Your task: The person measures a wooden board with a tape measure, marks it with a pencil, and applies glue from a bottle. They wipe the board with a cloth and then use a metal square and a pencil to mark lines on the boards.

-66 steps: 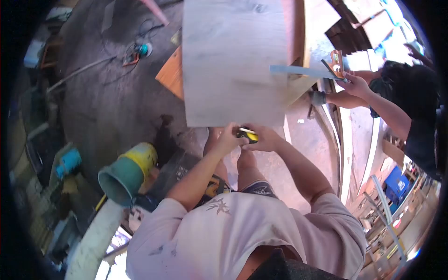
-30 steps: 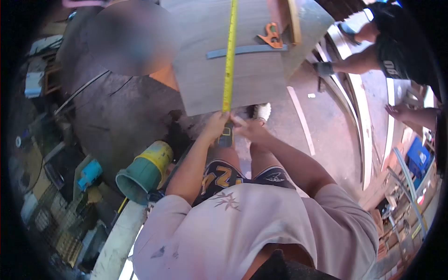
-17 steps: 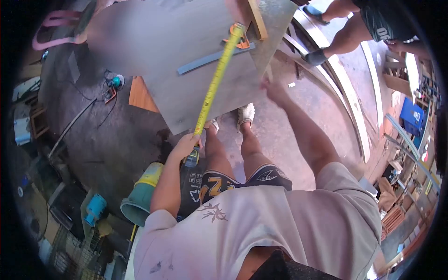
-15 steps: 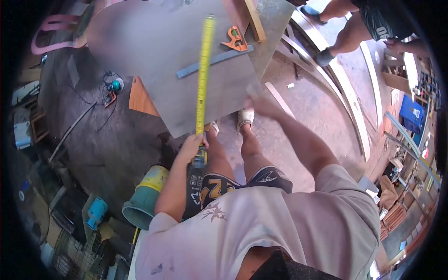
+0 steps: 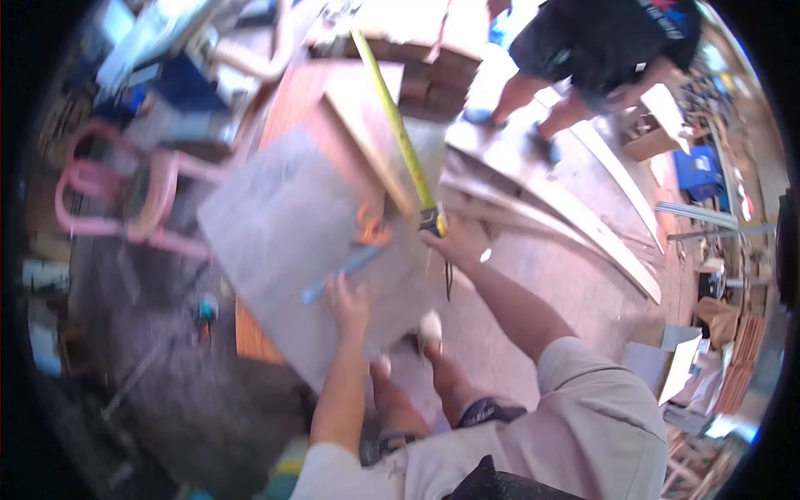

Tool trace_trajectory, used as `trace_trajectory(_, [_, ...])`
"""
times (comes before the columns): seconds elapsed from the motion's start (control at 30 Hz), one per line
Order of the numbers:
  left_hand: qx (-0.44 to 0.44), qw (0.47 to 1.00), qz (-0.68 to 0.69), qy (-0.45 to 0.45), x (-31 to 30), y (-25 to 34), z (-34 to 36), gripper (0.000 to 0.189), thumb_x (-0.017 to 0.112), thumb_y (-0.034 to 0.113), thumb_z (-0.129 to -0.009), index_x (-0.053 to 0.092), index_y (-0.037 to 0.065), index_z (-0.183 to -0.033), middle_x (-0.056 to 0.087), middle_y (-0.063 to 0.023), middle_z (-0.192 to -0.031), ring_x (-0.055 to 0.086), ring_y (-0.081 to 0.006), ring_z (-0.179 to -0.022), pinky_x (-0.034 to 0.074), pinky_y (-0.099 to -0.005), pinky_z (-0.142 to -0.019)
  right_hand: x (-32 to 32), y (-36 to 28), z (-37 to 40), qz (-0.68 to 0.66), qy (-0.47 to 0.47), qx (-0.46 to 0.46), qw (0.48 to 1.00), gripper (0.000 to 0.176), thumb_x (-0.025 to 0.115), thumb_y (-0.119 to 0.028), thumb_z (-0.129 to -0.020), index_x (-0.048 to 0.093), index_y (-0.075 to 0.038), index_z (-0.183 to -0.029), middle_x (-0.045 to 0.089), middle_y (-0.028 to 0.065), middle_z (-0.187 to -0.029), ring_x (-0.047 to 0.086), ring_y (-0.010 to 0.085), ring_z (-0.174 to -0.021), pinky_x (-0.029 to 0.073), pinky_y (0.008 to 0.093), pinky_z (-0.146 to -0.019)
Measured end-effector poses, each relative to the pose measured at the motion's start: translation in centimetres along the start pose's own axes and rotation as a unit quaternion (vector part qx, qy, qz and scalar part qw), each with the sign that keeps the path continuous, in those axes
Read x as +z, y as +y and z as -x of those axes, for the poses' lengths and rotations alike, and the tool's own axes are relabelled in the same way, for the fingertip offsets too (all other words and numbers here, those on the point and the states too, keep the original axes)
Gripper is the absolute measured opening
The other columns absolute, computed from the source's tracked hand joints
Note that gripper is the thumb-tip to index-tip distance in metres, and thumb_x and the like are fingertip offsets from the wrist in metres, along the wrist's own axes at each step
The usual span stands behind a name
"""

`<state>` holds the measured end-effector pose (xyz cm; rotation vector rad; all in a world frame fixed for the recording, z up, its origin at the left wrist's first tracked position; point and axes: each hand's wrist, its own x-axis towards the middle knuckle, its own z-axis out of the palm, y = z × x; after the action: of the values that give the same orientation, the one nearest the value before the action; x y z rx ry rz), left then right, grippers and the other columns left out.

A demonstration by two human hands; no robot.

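Observation:
A black and yellow tape measure (image 5: 432, 220) is gripped in my right hand (image 5: 460, 242), over the right side of the work surface. Its yellow blade (image 5: 392, 112) is drawn out and points up and away. My left hand (image 5: 350, 307) lies over a flat grey sheet (image 5: 258, 208), fingers apart, at the lower edge of a blue-grey steel rule (image 5: 354, 268). Blur hides whether the fingertips touch the rule. Just above the rule sits the orange head of a combination square (image 5: 371, 227).
Beyond the sheet, a wooden strip (image 5: 367, 150) lies on an orange-brown board (image 5: 300, 92). A pink chair (image 5: 100, 179) stands at left. Long curved pale timbers (image 5: 575, 217) lie on the floor at right, near another person (image 5: 600, 50). A green power tool (image 5: 205, 310) rests on the floor.
The tape measure has passed from my left hand to my right and moved up and right. My left hand has moved onto the sheet by the rule. The view has shifted forward.

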<state>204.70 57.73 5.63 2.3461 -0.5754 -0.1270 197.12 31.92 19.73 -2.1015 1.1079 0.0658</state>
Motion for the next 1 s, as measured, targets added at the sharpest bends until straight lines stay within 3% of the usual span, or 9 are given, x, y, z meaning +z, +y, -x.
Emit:
trace_trajectory(0.1, [-0.028, 0.994, -0.089, -0.062, -2.7, -0.7, -0.6, 0.072, 0.068, 0.025, -0.078, 0.037, 0.006, -0.14, 0.026, -0.0251, -0.147, 0.021, -0.0401, -0.138, 0.019, -0.0517, -0.112, 4.8, 7.6, -9.5, -0.101, 0.167, -0.042, 0.98, 0.068, 0.075, -0.051, -0.067, 0.058, 0.003, -0.105, 0.062, 0.0226, -0.097, 0.062, 0.0344, -0.093, 0.048, 0.043, -0.083])
trace_trajectory(0.17, [-0.101, 0.981, -0.127, -0.105, -3.4, -0.8, 0.5, 0.082, 0.071, 0.029, -0.075, 0.032, 0.005, -0.142, 0.019, -0.0253, -0.15, 0.016, -0.0418, -0.139, 0.018, -0.0531, -0.112, 5.5, 8.6, -12.3, 0.024, 0.088, 0.024, 0.996, 0.075, 0.074, -0.051, -0.067, 0.053, 0.004, -0.114, 0.06, 0.0261, -0.107, 0.06, 0.0373, -0.099, 0.046, 0.0433, -0.089])
trace_trajectory(0.27, [-0.215, 0.927, -0.179, -0.25, -3.9, -1.3, 2.5, 0.104, 0.076, 0.039, -0.071, 0.014, 0.008, -0.149, 0.004, -0.0256, -0.153, 0.005, -0.0449, -0.141, 0.02, -0.0574, -0.11, 5.7, 6.3, -12.1, 0.039, 0.029, 0.077, 0.996, 0.076, 0.075, -0.052, -0.068, 0.052, -0.004, -0.122, 0.057, 0.0205, -0.12, 0.057, 0.0333, -0.11, 0.047, 0.0418, -0.091])
trace_trajectory(0.4, [-0.209, 0.874, -0.281, -0.336, -5.0, 1.3, 2.6, 0.115, 0.077, 0.046, -0.069, 0.003, 0.009, -0.15, -0.004, -0.0256, -0.153, 0.0, -0.0453, -0.141, 0.024, -0.061, -0.107, 5.8, 5.6, -14.1, 0.0, -0.077, -0.01, 0.997, 0.075, 0.07, -0.055, -0.072, 0.051, -0.007, -0.126, 0.056, 0.0201, -0.123, 0.057, 0.0327, -0.112, 0.046, 0.0418, -0.092])
trace_trajectory(0.5, [-0.213, 0.854, -0.317, -0.353, -3.9, 0.5, 2.7, 0.122, 0.077, 0.049, -0.068, -0.004, 0.009, -0.149, -0.008, -0.025, -0.153, -0.002, -0.045, -0.141, 0.027, -0.0639, -0.104, 1.7, 1.6, -13.7, 0.083, -0.06, 0.022, 0.995, 0.073, 0.067, -0.055, -0.077, 0.05, -0.007, -0.129, 0.056, 0.0205, -0.125, 0.056, 0.0339, -0.112, 0.046, 0.0424, -0.092])
trace_trajectory(0.53, [-0.222, 0.852, -0.313, -0.355, -4.0, 0.6, 2.7, 0.123, 0.078, 0.047, -0.067, -0.005, 0.01, -0.149, -0.009, -0.024, -0.153, -0.003, -0.0445, -0.141, 0.027, -0.0637, -0.104, 3.9, 5.1, -17.6, 0.064, 0.024, -0.07, 0.995, 0.072, 0.063, -0.055, -0.08, 0.047, -0.008, -0.132, 0.055, 0.0201, -0.125, 0.056, 0.0353, -0.112, 0.046, 0.0439, -0.092])
trace_trajectory(0.7, [-0.224, 0.852, -0.309, -0.358, -4.1, 1.0, 2.3, 0.124, 0.08, 0.045, -0.067, -0.007, 0.01, -0.149, -0.013, -0.0233, -0.153, -0.004, -0.0434, -0.142, 0.028, -0.0629, -0.104, -9.6, -2.5, -22.9, 0.072, 0.109, -0.095, 0.987, 0.07, 0.057, -0.037, -0.087, 0.028, -0.004, -0.141, 0.059, 0.0289, -0.11, 0.059, 0.0407, -0.101, 0.046, 0.0475, -0.086])
trace_trajectory(0.9, [-0.226, 0.846, -0.319, -0.362, -4.2, 1.0, 2.5, 0.125, 0.079, 0.049, -0.066, -0.007, 0.01, -0.149, -0.013, -0.0244, -0.153, -0.005, -0.0448, -0.141, 0.03, -0.0643, -0.102, -24.4, -12.5, -25.4, 0.159, 0.213, -0.185, 0.946, 0.049, 0.051, -0.02, -0.088, 0.036, -0.002, -0.132, 0.065, 0.0251, -0.093, 0.062, 0.0414, -0.092, 0.049, 0.0493, -0.076])
trace_trajectory(1.0, [-0.229, 0.845, -0.321, -0.362, -3.8, 0.5, 2.5, 0.125, 0.078, 0.049, -0.067, -0.008, 0.011, -0.149, -0.013, -0.0245, -0.153, -0.005, -0.0447, -0.141, 0.032, -0.0644, -0.101, -29.1, -18.1, -21.2, 0.186, 0.192, -0.113, 0.957, 0.042, 0.04, -0.012, -0.089, 0.043, -0.003, -0.129, 0.059, 0.0207, -0.12, 0.057, 0.0344, -0.113, 0.044, 0.0449, -0.095])
